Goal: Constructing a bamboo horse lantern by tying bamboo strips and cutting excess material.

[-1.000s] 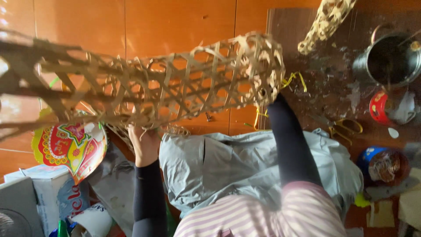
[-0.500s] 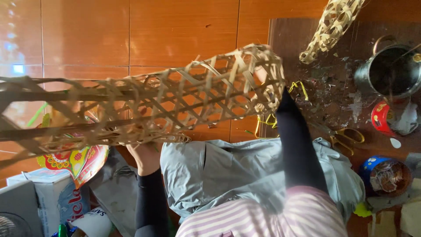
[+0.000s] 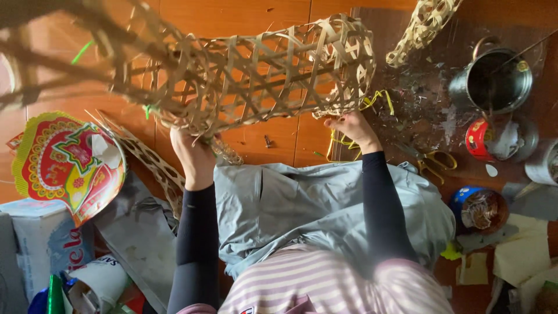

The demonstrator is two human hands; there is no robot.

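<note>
Here, a long woven bamboo frame is held up by both hands above the lap.

The left hand is closed on the underside of the frame near its middle, and the right hand is gripped on the rim of its rounded end. The open lattice seems mostly woven already, but loose strip ends are seen sticking out, so trimming or tucking is probably left. Yellow-handled scissors are lying on the wooden floor near the right hand, beside a metal pot.
</note>
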